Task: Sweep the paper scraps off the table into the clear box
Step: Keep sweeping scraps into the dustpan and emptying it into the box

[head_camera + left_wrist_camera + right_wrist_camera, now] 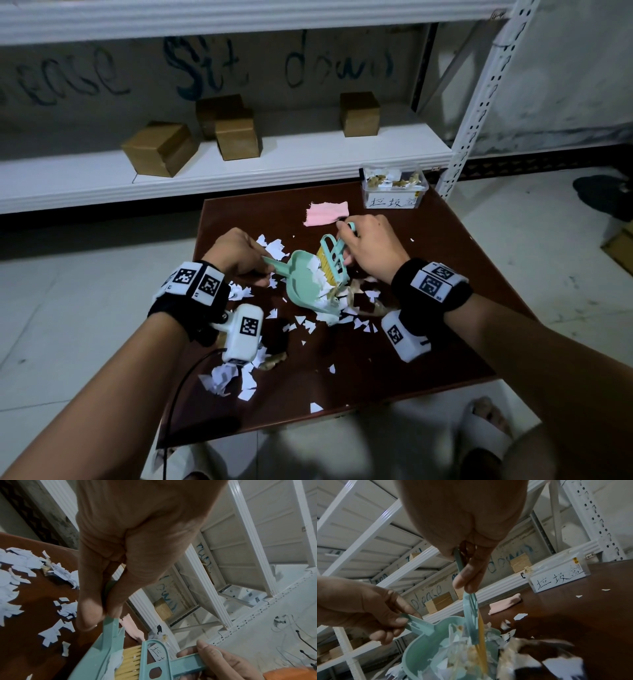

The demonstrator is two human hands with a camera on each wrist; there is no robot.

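Note:
White paper scraps (226, 377) lie scattered over the dark brown table (428, 291). My left hand (239, 255) grips the handle of a mint-green dustpan (303, 284), which holds a pile of white scraps. My right hand (370, 250) pinches the handle of a small mint brush (334, 262) with yellow bristles; the bristles press into the scraps at the pan's mouth. The dustpan (426, 646) and brush (471, 615) show close up in the right wrist view. The clear box (394, 186), with a handwritten label and some scraps inside, stands at the table's far right corner.
A folded pink cloth (325, 213) lies between the hands and the clear box. Behind the table runs a white metal shelf (239, 168) with several cardboard boxes (159, 149). Brownish crumpled scraps (373, 308) lie beside the pan. Feet in white slippers (486, 431) show below the table's near edge.

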